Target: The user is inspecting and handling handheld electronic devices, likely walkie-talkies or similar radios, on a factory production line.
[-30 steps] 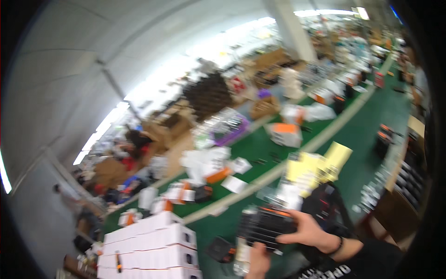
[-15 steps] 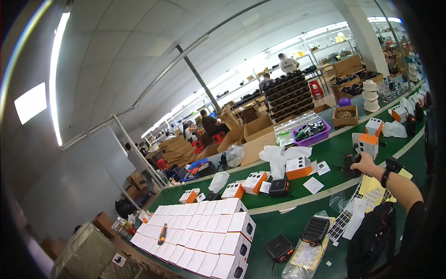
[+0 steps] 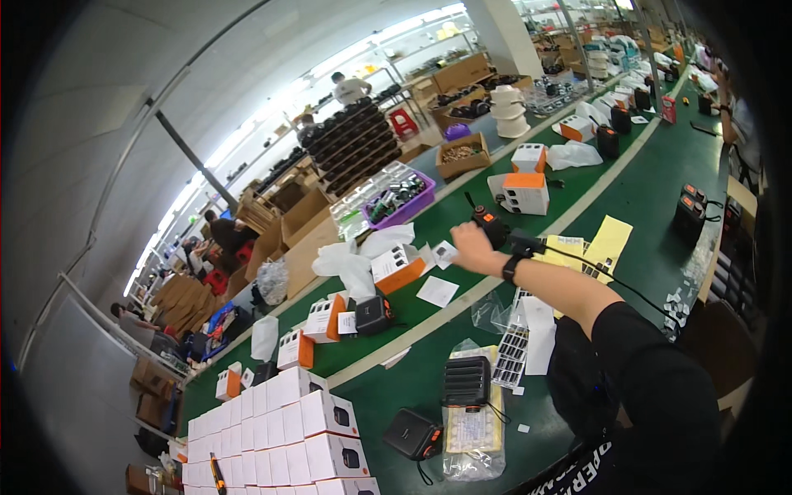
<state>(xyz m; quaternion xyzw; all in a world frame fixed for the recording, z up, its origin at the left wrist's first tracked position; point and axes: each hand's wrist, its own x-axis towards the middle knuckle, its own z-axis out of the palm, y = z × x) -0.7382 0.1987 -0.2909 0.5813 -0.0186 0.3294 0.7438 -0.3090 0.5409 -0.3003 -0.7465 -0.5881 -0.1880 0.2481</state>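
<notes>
Reaching over the green work surface [image 3: 396,351], my right hand [image 3: 472,247] is beside a small white card with a dark print [image 3: 444,254]. Its fingers are mostly hidden, so a grip on the card cannot be made out. Just beyond the hand stands a black device with orange buttons [image 3: 489,224], with a strap rising from it. Behind that device is an orange-and-white carton [image 3: 525,194] with a flap open. A white sheet [image 3: 437,290] lies nearer me, left of the wrist. My left hand is out of view.
Stacked white boxes [image 3: 280,437] fill the lower left, with an orange-and-black cutter [image 3: 217,474] on top. Two black devices [image 3: 414,433] [image 3: 467,382] lie nearby, one on a plastic-wrapped pack. Yellow sheets [image 3: 610,243] lie beyond my forearm. A purple basket [image 3: 425,196] stands behind the line.
The view has swung right. My right hand has left the black device it was on and moved left of it, to the small white card. The device stays by the carton.
</notes>
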